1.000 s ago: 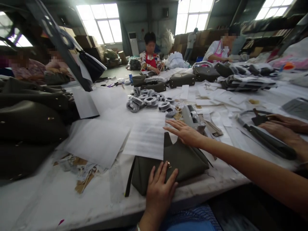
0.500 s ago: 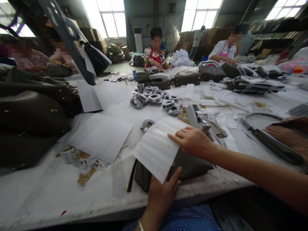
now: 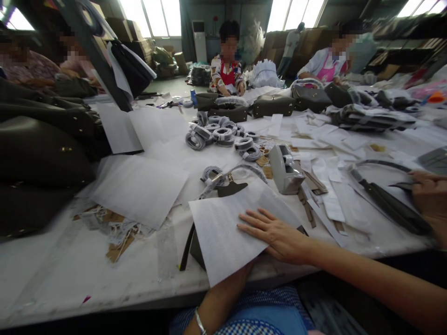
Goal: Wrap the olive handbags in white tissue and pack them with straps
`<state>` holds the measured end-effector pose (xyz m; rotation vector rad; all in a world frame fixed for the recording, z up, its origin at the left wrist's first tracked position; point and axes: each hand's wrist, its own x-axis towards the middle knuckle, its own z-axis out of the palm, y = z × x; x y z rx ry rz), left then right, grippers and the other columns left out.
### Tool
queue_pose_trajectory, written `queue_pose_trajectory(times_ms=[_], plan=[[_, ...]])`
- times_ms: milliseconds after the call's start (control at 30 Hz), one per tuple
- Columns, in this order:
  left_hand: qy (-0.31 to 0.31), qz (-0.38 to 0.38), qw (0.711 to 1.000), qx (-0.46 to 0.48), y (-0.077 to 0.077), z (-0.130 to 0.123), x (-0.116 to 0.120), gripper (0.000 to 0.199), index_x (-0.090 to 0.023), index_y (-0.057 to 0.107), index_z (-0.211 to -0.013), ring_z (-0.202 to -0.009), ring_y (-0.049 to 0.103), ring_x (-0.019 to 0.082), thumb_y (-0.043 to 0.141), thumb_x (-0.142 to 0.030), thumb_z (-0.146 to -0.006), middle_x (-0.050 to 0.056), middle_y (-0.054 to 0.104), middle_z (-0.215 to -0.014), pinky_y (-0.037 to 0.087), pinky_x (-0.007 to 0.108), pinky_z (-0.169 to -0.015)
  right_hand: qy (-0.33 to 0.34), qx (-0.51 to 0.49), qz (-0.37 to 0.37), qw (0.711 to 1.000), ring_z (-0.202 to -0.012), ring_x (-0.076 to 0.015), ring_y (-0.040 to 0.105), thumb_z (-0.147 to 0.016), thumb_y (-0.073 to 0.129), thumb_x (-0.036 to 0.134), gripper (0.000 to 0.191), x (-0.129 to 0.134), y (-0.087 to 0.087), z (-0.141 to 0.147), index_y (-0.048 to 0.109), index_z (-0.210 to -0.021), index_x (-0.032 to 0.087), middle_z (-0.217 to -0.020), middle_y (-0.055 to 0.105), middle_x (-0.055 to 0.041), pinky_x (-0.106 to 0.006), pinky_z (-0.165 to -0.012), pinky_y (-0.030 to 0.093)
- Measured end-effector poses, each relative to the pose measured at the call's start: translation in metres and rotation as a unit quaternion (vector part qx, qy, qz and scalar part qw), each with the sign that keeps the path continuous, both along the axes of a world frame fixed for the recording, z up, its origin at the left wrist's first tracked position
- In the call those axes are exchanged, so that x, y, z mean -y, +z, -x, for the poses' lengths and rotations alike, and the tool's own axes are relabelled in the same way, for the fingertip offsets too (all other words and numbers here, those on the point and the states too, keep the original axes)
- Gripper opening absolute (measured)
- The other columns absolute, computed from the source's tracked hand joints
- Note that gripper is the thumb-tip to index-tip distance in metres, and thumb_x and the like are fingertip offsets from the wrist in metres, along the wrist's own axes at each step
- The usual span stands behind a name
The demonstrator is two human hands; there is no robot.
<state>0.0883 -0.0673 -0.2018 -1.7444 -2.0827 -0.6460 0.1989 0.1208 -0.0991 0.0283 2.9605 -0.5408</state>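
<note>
A white foam sheet (image 3: 223, 232) lies over a dark olive bag (image 3: 197, 251) at the table's front edge. Flat on the sheet rests my right hand (image 3: 275, 235), its fingers spread and nothing held. My left hand (image 3: 235, 279) reaches under the sheet's lower edge; its fingers are hidden there. Beyond the sheet show a dark flap (image 3: 232, 187) of the bag and a handle in clear wrap (image 3: 211, 186). A dark strap (image 3: 186, 246) hangs at the bag's left side.
Left are a stack of white sheets (image 3: 139, 186), tags (image 3: 120, 244) and dark bags (image 3: 38, 172). Ahead lie coiled straps (image 3: 223, 135) and a grey tape dispenser (image 3: 284, 170). Another person's hand (image 3: 431, 195) is at a bag on the right. Several people work around the table.
The white sheet has come down over the bag. My right hand has gone from pinching the sheet to lying spread on it. My left hand's fingers have become covered.
</note>
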Motion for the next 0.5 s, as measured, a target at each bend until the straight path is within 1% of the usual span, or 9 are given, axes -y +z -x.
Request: queue_pose_trajectory(times_ms=[100, 167, 233, 367, 433, 500], plan=[[0.005, -0.009, 1.000, -0.005, 0.016, 0.004, -0.003, 0.031, -0.035, 0.066, -0.122, -0.107, 0.069, 0.028, 0.055, -0.042, -0.094, 0.004, 0.071, -0.123, 0.054, 0.044, -0.094, -0.038, -0.008, -0.011, 0.999, -0.153, -0.0269, 0.011, -0.079, 0.053, 0.014, 0.087, 0.003, -0.010, -0.002, 0.020, -0.158, 0.030, -0.166, 0.017, -0.0048, -0.054, -0.123, 0.007], [-0.006, -0.014, 1.000, -0.008, 0.025, 0.007, -0.006, 0.029, -0.036, 0.067, -0.120, -0.107, 0.069, 0.027, 0.053, -0.041, -0.095, 0.003, 0.071, -0.123, 0.056, 0.042, -0.092, -0.054, -0.016, -0.020, 0.998, -0.153, -0.0282, 0.010, -0.079, 0.053, 0.015, 0.086, 0.006, -0.015, -0.003, 0.021, -0.158, 0.029, -0.166, 0.016, -0.0060, -0.055, -0.122, 0.005], [-0.020, -0.019, 1.000, -0.013, 0.030, 0.009, -0.007, 0.029, -0.035, 0.068, -0.120, -0.106, 0.070, 0.026, 0.052, -0.040, -0.096, 0.003, 0.072, -0.121, 0.057, 0.040, -0.090, -0.064, -0.022, -0.024, 0.997, -0.152, -0.0295, 0.010, -0.081, 0.054, 0.017, 0.085, 0.008, -0.019, -0.005, 0.021, -0.158, 0.028, -0.165, 0.017, -0.0069, -0.056, -0.121, 0.004], [-0.019, -0.012, 1.000, -0.018, 0.031, 0.009, -0.007, 0.028, -0.034, 0.071, -0.115, -0.101, 0.072, 0.025, 0.051, -0.039, -0.096, 0.003, 0.075, -0.115, 0.059, 0.039, -0.086, -0.065, -0.022, -0.013, 0.998, -0.152, -0.0312, 0.011, -0.085, 0.055, 0.022, 0.081, 0.008, -0.021, -0.006, 0.021, -0.158, 0.030, -0.165, 0.018, -0.0076, -0.058, -0.121, 0.005], [-0.011, 0.006, 1.000, -0.016, 0.028, 0.007, -0.005, 0.028, -0.035, 0.070, -0.117, -0.100, 0.072, 0.026, 0.052, -0.039, -0.095, 0.004, 0.075, -0.113, 0.060, 0.040, -0.085, -0.062, -0.023, -0.001, 0.998, -0.152, -0.0309, 0.012, -0.087, 0.054, 0.024, 0.078, 0.007, -0.021, -0.005, 0.022, -0.158, 0.030, -0.165, 0.020, -0.0079, -0.059, -0.120, 0.005], [-0.002, 0.033, 0.999, -0.002, 0.027, 0.006, -0.002, 0.030, -0.037, 0.067, -0.121, -0.103, 0.071, 0.027, 0.056, -0.035, -0.094, 0.005, 0.074, -0.115, 0.059, 0.040, -0.087, -0.064, -0.029, 0.009, 0.997, -0.152, -0.0300, 0.012, -0.089, 0.053, 0.026, 0.075, 0.007, -0.020, -0.005, 0.023, -0.157, 0.030, -0.164, 0.022, -0.0087, -0.059, -0.120, 0.005]])
